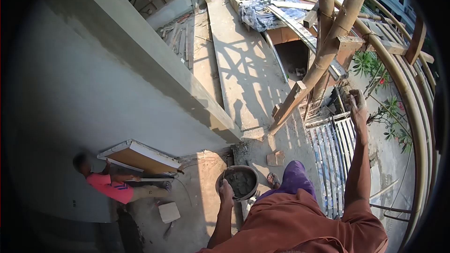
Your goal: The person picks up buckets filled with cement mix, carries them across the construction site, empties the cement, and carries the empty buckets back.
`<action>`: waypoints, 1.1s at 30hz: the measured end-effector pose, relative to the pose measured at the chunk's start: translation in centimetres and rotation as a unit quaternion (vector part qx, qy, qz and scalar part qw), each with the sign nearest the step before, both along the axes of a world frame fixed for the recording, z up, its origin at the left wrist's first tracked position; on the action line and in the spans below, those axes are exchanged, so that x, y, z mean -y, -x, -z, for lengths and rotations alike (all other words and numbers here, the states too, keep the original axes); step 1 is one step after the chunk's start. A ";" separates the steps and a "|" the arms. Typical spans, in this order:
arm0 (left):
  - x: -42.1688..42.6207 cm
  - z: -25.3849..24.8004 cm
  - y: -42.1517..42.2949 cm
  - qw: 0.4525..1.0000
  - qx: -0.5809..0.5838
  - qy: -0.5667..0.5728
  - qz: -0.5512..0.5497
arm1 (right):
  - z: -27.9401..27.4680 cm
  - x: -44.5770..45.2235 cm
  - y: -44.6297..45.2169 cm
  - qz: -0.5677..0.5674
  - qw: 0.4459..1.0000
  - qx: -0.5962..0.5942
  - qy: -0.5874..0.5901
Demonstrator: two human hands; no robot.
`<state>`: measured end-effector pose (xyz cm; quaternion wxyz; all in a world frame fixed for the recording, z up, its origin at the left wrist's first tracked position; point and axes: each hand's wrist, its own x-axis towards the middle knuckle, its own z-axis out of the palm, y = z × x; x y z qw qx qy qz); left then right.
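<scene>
My left hand [226,191] is closed at the near left rim of a dark round bucket [255,189]. Inside the bucket is grey wet mortar [240,182]. Out to the right, my raised right hand [358,107] has its fingers curled in; whether anything is in them I cannot make out. It is beside the bamboo scaffold, above the slatted platform and apart from the bucket. My sandalled foot [273,179] shows just right of the bucket.
Bamboo poles [344,16] and a slatted platform [330,159] stand at the right. A wall [108,79] fills the left. A person in a pink shirt [110,187] is beside a leaning panel [136,157]. A broken tile [275,158] and a pale block [169,212] lie on the floor.
</scene>
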<state>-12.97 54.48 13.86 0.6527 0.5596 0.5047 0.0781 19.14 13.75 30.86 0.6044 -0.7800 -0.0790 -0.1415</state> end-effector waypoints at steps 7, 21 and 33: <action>-1.6 -0.9 -14.9 0.995 -0.027 -0.067 0.068 | -1.4 -7.3 -8.3 0.095 0.976 0.154 0.117; -0.7 -12.9 -40.2 0.988 0.041 0.080 0.126 | -7.1 -11.8 -25.7 0.235 0.827 0.298 0.414; -4.9 -18.7 -58.2 0.967 0.207 0.089 0.118 | -2.8 -12.5 -29.1 0.222 0.845 0.340 0.349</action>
